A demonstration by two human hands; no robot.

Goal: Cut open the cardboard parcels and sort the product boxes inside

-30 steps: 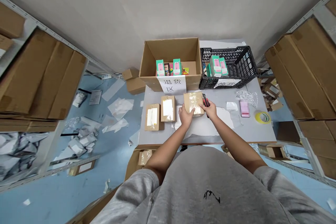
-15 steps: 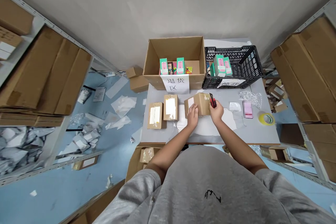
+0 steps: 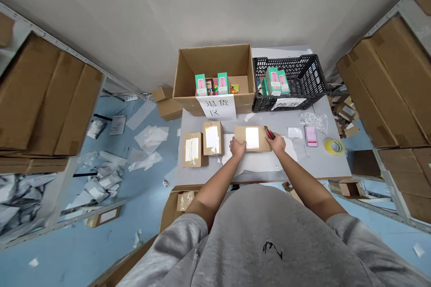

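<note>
A brown cardboard box (image 3: 240, 133) lies in front of me on white paper, its white label (image 3: 252, 138) facing up. My left hand (image 3: 237, 147) grips the box's left end, thumb toward the front edge. At the right end, my right hand (image 3: 278, 143) is closed around a red and black box cutter (image 3: 269, 133) and also touches the box. Whether the blade is out is too small to tell. Two taped boxes with white labels, one nearer (image 3: 192, 150) and one farther (image 3: 213, 138), stand left of my left hand.
A big open carton (image 3: 245, 74) and a black plastic crate (image 3: 316, 78) stand at the table's back, both holding green-and-pink packages. Yellow tape (image 3: 334, 146), a pink box (image 3: 311, 136) and bubble wrap (image 3: 316, 121) lie rightward. Shelves of cartons flank the table.
The box has been turned and lowered flat, so its label now faces up. My left hand has shifted from its front face to its left end. The box cutter stays in my right hand.
</note>
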